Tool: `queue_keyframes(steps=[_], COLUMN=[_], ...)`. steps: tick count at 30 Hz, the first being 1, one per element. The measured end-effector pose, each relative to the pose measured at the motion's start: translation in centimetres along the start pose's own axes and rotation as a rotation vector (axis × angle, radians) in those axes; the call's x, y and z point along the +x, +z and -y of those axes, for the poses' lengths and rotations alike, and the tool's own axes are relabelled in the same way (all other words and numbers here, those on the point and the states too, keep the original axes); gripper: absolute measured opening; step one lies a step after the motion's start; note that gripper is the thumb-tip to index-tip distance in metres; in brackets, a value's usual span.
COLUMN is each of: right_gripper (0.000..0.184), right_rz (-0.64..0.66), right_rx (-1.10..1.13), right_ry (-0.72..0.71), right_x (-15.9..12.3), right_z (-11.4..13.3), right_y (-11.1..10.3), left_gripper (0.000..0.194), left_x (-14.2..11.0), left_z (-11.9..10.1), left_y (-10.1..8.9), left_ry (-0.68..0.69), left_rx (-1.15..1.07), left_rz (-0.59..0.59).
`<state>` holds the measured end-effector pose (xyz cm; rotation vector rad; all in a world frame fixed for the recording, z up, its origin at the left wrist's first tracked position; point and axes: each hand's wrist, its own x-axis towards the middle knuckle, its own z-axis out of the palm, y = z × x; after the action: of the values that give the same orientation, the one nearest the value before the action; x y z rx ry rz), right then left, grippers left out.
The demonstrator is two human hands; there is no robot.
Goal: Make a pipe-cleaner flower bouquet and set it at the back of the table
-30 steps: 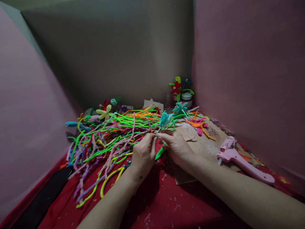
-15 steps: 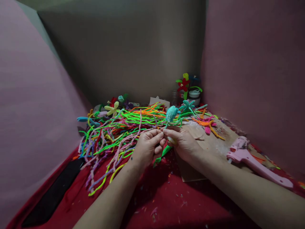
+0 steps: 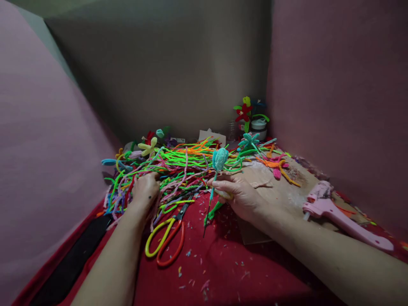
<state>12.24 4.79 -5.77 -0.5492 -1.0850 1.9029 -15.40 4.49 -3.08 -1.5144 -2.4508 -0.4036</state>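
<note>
Half a second ago both our hands meet at the stem; now our left hand (image 3: 145, 189) is off to the left, in the heap of pipe cleaners (image 3: 178, 160), its fingertips hidden, so we cannot tell whether they grasp anything. Our right hand (image 3: 234, 191) alone pinches the blue flower (image 3: 219, 159) by its stem (image 3: 211, 194), thumb against fingers. The bloom stands upright just above that hand, in front of the heap, and the stem's dark lower end now shows below. With our left forearm shifted, the scissors (image 3: 171, 238) lie uncovered on the red cloth (image 3: 242, 280), both handle loops visible.
</note>
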Motion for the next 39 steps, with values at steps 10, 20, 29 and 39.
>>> queue_keyframes(steps=[10,20,29,39], right_gripper=[0.019,0.019,0.025,0.023], right_rz=[0.028,0.038,0.058,0.079], right_rx=[0.029,0.033,0.026,0.013], right_ry=[0.012,0.027,0.105,0.121], right_x=[-0.3,-0.2,-0.3,-0.2], right_z=[-0.3,-0.2,-0.2,-0.4], right_y=[0.1,0.2,0.3,0.1], left_gripper=[0.027,0.023,0.018,0.018], left_x=[-0.8,-0.6,-2.5,-2.7], left_z=[1.0,1.0,-1.8,-1.9], left_y=[0.0,1.5,-0.1,0.3], left_ry=[0.161,0.167,0.323,0.334], left_rx=[-0.092,-0.176,-0.351,-0.378], left_rz=[-0.176,-0.183,-0.287,-0.305])
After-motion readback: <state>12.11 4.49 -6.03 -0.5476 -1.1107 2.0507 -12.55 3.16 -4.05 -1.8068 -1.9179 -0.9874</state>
